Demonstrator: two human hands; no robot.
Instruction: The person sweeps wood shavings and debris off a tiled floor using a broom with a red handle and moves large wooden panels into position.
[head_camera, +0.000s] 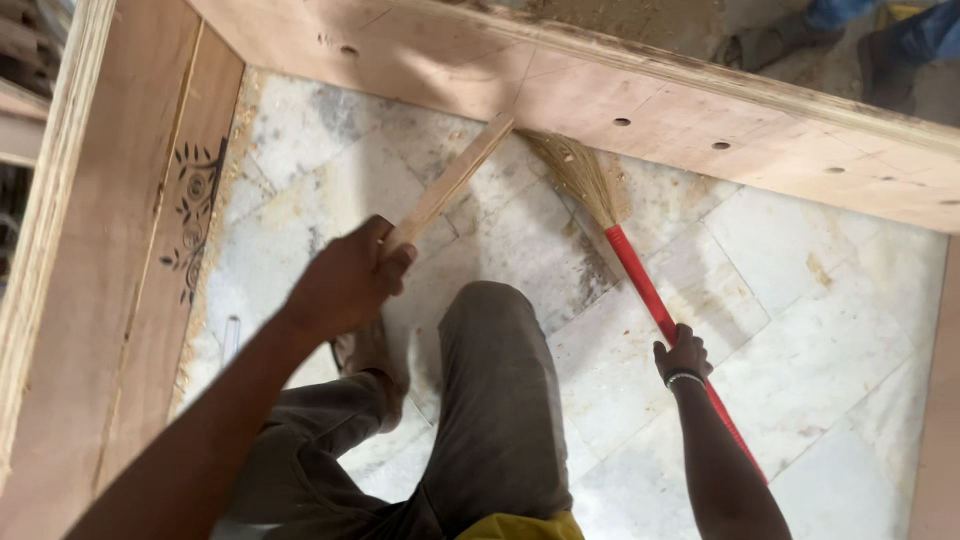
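Observation:
My left hand (345, 280) grips a flat wooden strip (455, 178) that slants up and right until its far end meets the plywood frame (640, 85). My right hand (683, 357) is closed around the red handle (645, 285) of a broom. The broom's straw bristles (578, 172) rest on the marble floor (820, 300), right beside the strip's far end and against the frame's inner wall. My bent knee in grey trousers (495, 390) sits between the two arms.
A plywood side panel (110, 260) with a dark carved floral mark (195, 210) runs along the left. Sawdust lies along the frame's edges. Another person's feet in sandals (800, 40) stand beyond the frame at top right.

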